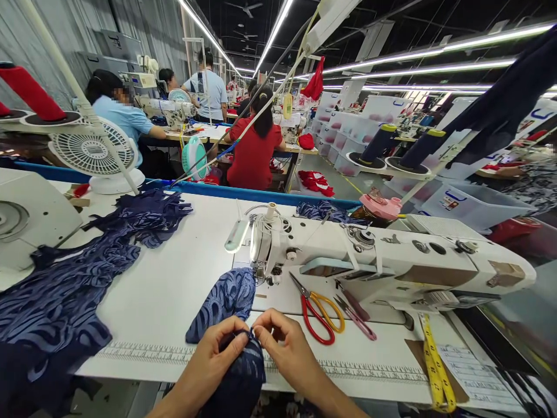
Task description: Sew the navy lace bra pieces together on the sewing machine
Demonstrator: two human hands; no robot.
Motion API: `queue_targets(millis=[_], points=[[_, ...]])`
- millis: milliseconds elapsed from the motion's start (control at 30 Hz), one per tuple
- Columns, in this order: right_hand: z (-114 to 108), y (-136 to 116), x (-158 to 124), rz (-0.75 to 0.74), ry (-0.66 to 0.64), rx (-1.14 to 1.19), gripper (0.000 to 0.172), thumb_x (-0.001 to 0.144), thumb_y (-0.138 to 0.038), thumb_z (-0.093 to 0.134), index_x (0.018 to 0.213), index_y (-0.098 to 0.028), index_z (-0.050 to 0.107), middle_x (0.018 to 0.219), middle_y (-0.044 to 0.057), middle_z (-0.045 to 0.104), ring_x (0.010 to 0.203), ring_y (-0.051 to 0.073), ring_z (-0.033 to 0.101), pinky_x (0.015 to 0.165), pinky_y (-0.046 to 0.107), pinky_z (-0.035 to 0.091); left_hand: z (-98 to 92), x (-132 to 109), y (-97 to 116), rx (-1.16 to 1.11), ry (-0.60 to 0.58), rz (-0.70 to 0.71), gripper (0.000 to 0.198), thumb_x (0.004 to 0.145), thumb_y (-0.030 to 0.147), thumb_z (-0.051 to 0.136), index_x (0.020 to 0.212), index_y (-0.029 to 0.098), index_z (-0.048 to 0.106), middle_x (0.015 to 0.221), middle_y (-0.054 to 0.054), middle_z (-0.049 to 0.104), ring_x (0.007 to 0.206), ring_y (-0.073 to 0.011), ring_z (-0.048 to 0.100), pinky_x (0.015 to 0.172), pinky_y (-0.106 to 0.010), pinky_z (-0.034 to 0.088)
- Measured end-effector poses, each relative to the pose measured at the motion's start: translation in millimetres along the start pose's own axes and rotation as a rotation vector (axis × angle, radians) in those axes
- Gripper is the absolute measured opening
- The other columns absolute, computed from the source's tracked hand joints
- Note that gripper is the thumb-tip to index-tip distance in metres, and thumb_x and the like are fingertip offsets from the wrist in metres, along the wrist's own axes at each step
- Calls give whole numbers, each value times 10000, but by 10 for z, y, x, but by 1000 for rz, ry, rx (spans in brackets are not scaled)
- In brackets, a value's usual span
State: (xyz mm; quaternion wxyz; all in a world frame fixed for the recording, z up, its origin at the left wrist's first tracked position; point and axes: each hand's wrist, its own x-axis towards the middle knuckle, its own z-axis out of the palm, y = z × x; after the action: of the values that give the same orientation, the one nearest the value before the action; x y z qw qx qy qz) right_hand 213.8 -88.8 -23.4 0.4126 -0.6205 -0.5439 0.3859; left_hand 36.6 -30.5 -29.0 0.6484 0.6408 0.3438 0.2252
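Head view showed a soft navy-and-blue swirl-patterned cloth piece (225,296) on the near part of the white tabletop (169,290), its long axis running from beside the needle end of the glossy white sewing machine (322,252) toward the wearer. Its far end pointed at the needle area; its plain dark near end hung over the table's front edge. The far part lay in a rounded, puckered fold; the near part bunched beneath the fingers.

Both hands met over the middle of the cloth, thumbs and forefingers pinched closed on its edge: the left hand (220,348) with knuckles outward, the right hand (282,342) with fingers curled, their tips almost touching. The forearms slanted inward from the bottom of the view.

Right of the cloth lay metal scissors with red and yellow loop handles (319,316), blades pointing toward the machine. Crumpled swirl-patterned fabric strips (87,278) spread along the left.
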Motion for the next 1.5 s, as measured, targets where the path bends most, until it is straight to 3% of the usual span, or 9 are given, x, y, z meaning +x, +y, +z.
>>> queue_targets(millis=[167,233,333,400,567,867,1200,1333,1500], points=[[-188,138,4,-123,302,-296,311,985,-395,409,772,-202,528,712,12,548,644,150,504,599,273,386,-19,-15,-28,-34,3,-43,297,908,480,532,858,192,586,806,10,507,794,-156,469,744,-232,385],[-245,150,2,-70,167,-153,351,1001,-433,389,805,-200,563,767,26,578,691,156,543,633,273,428,-23,-14,-42,-46,-11,-49,290,903,472,543,868,189,593,819,6,517,811,-160,477,755,-236,384],[-221,85,-14,17,-173,193,302,976,-472,477,1061,-220,619,973,47,610,818,158,579,666,255,472,-3,-2,-32,-51,-41,-46,301,901,479,550,882,185,611,838,2,544,831,-162,491,776,-240,386],[-154,20,-19,42,-231,296,307,924,-462,586,1110,-224,637,963,35,608,804,146,556,661,242,457,20,3,-12,-64,-54,-44,324,905,496,542,872,181,613,847,-3,564,840,-165,502,782,-241,392],[-52,-57,8,89,-145,323,208,846,-380,703,842,-174,678,743,-15,574,707,116,487,660,238,386,41,-14,-8,16,-4,-43,349,898,506,532,808,174,587,768,3,530,747,-151,487,695,-228,403],[-81,25,24,165,-266,396,211,855,-354,674,823,-164,586,728,-37,487,664,98,395,604,228,312,48,-28,8,128,38,-16,280,910,437,494,835,190,603,823,-18,596,812,-180,547,757,-245,425],[22,-42,-27,54,-22,-2,110,867,-239,555,769,-192,539,713,-32,522,670,120,465,603,240,357,93,11,-43,18,87,-80,302,882,490,554,899,194,615,875,-20,619,871,-196,553,807,-264,432],[88,-5,-50,97,-6,152,172,868,-308,596,761,-180,554,676,-40,496,635,108,430,580,233,347,126,12,-37,-23,131,-131,354,840,542,602,833,188,624,822,-4,587,826,-177,518,773,-247,418],[28,39,-17,96,-124,246,268,909,-430,594,812,-182,564,650,-46,471,590,99,415,547,225,342,13,-104,52,70,132,-94,353,860,541,553,833,196,625,776,3,568,766,-169,503,721,-245,419]])
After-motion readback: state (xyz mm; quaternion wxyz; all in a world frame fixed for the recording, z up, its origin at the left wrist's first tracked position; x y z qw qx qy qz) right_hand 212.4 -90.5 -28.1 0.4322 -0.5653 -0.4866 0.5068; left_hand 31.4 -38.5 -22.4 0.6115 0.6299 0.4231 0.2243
